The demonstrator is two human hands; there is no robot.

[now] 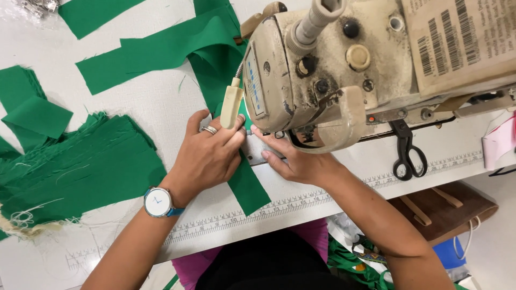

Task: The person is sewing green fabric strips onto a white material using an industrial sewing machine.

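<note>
We press our left hand [207, 156] flat on the green fabric strip [248, 188] at six o'clock of the sewing machine [344, 70]; our right hand [298, 161], fingers extended, rests beside it under the head.

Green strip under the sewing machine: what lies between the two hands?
In the head view, the green strip runs between the left hand and right hand; nothing else lies there.
</note>
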